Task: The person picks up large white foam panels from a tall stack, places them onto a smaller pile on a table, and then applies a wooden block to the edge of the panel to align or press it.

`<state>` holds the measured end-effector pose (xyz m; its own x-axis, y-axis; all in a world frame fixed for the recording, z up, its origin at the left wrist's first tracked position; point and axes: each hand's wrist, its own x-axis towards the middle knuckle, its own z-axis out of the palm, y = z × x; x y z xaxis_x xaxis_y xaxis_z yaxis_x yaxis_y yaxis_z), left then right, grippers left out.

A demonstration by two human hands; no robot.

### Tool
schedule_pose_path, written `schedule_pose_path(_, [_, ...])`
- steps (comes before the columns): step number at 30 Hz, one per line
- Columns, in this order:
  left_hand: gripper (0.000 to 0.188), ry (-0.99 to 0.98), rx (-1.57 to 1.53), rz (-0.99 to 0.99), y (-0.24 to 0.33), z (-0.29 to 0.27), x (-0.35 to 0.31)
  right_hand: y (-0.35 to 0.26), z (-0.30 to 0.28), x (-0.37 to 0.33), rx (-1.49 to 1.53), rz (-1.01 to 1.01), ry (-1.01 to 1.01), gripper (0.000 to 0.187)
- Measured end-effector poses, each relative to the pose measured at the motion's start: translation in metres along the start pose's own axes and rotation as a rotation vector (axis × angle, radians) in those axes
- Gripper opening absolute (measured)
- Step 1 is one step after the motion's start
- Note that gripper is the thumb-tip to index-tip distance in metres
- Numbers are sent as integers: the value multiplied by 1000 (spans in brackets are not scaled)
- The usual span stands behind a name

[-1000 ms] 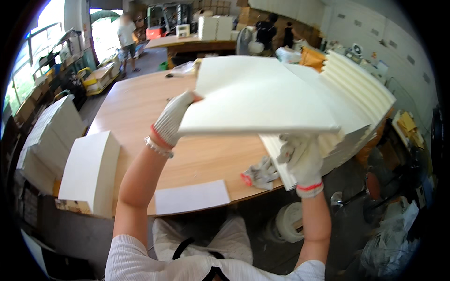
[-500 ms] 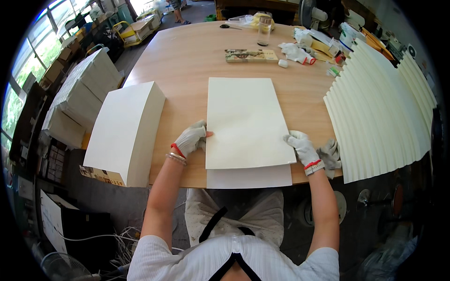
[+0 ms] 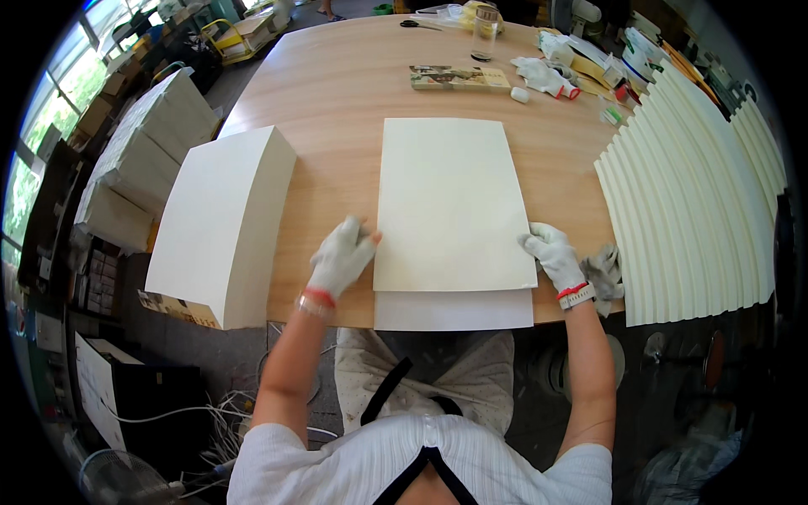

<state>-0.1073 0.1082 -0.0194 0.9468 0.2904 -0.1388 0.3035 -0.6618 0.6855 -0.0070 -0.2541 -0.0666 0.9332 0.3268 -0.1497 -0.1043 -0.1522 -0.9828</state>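
A cream sheet (image 3: 450, 202) lies on the table in front of me, over a white sheet (image 3: 454, 311) whose near strip sticks out toward me. My right hand (image 3: 551, 254), in a white glove with bare fingertips, is closed at the cream sheet's right edge, thumb on top; its other fingers are partly hidden. Off the left edge, my left hand (image 3: 343, 252) is gloved the same way and slightly blurred. Its fingers are loosely curled and apart, with nothing in them, the thumb tip close to the sheet.
A tall stack of white sheets (image 3: 215, 219) stands at the left. At the right lies a fanned pile of cream sheets (image 3: 690, 210), with a grey glove (image 3: 602, 273) beside it. Farther back are a printed box (image 3: 459, 78), a glass (image 3: 484, 34), scissors (image 3: 418, 24) and white gloves (image 3: 544, 76).
My left hand has come away from the cream sheet's left edge and lifted slightly. The right hand stays at the right edge. The whole view has shifted a little.
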Motion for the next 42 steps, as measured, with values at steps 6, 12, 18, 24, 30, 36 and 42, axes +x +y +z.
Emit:
schedule_pose_path(6, [55,153,30,332,-39,31,-87,-28,-8,-3,-516,8,-5,37])
schedule_pose_path(12, [54,177,-50,335,-41,39,-89,-21,-8,1,-485,47,-9,41])
schedule_pose_path(18, [54,170,-8,354,-41,38,-90,-14,-7,1,-552,-15,21,43])
schedule_pose_path(24, [57,156,61,406,-41,33,-86,-17,-5,-6,-666,-181,158,41])
schedule_pose_path(30, [86,-7,375,764,18,12,-86,-44,6,-42,-662,-387,-270,45])
schedule_pose_path(36, [103,-188,561,707,38,9,-81,-37,2,-45,-543,-430,-307,43])
schedule_pose_path(42, [100,-206,697,679,42,17,-83,-38,1,-46,-482,-358,-318,43])
